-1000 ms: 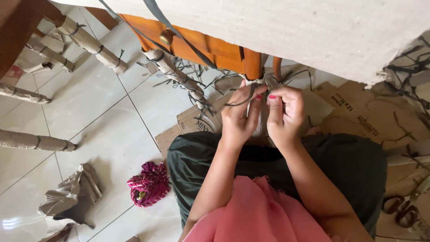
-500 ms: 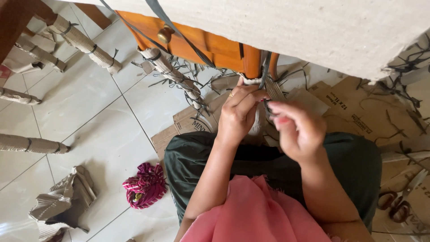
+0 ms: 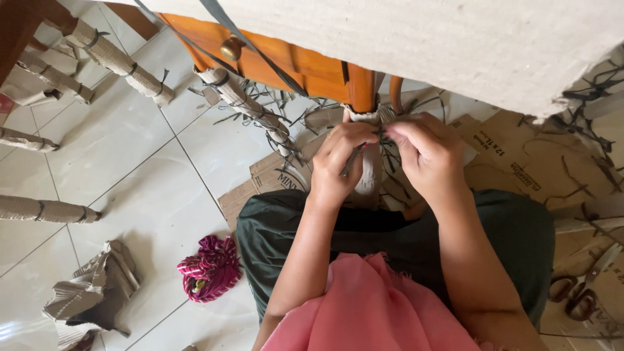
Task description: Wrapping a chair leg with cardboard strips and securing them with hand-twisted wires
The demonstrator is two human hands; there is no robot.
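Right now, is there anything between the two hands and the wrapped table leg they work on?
Nothing visible. The left hand and right hand are both already on the wrapped table leg, pinching a thin dark strap there. Loose strap offcuts hang close beside the leg, not between.
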